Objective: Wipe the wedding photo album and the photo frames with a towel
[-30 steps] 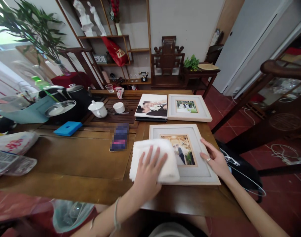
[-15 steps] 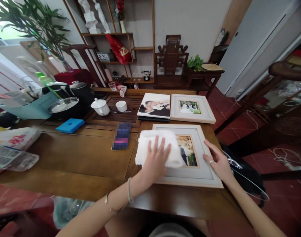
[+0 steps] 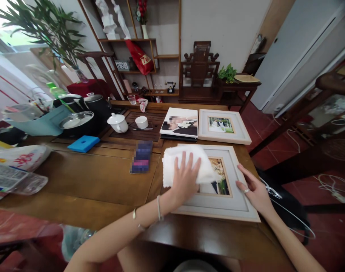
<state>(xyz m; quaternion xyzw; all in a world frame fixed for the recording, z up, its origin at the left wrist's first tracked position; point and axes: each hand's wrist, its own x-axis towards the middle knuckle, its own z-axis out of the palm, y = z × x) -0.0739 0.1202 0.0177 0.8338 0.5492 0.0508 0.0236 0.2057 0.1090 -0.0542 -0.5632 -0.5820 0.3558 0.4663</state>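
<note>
My left hand lies flat with spread fingers on a white towel, pressing it onto a framed photo. The towel covers the upper left of the picture frame, which has a pale wood edge and a grey-white mat, and hides part of the photo. At the frame's right edge, my right hand is closed, thumb and forefinger against the rim; its other fingers are partly hidden.
Behind lie a second framed photo and a white-covered photo print or album. Leftward are a blurred phone-like item, a lidded white teapot, a white cup, a blue block and plastic packaging.
My left hand has shifted slightly with the towel, whose right part is now more bunched over the photo. My right hand stays on the frame's edge. The view has moved a little.
</note>
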